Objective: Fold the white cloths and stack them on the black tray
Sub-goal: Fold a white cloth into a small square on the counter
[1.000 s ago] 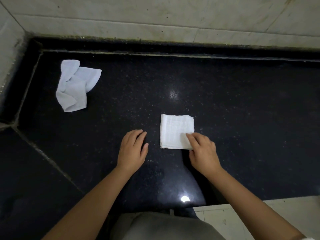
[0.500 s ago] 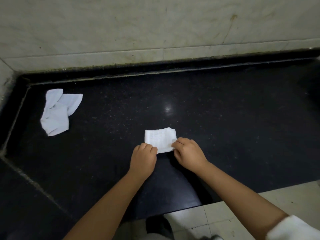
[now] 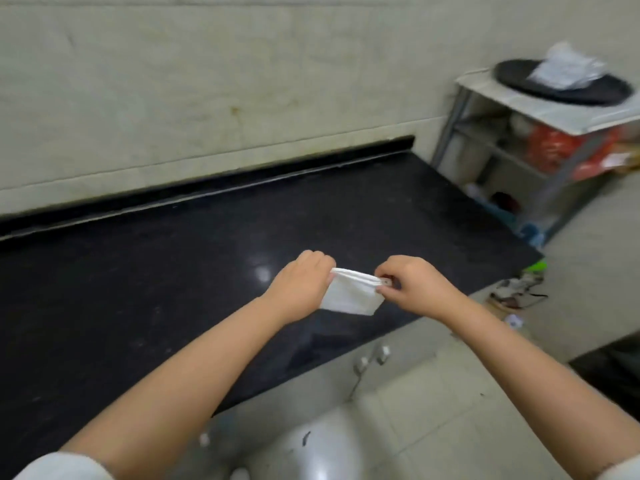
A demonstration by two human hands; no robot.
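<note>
The small folded white cloth (image 3: 351, 295) is up off the black stone counter (image 3: 173, 271) now, left hand (image 3: 299, 284) and right hand (image 3: 412, 284) pinching its top corners, ready for stacking. Far right, the round black tray (image 3: 519, 77) already carries what looks like blurred white folded cloths (image 3: 564, 69).

Bare forearms, short white sleeves (image 3: 59, 465) (both arms).

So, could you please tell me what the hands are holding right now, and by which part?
Both hold the folded white cloth above the black stone counter: left hand grips its left end, right hand pinches its upper right corner.
</note>
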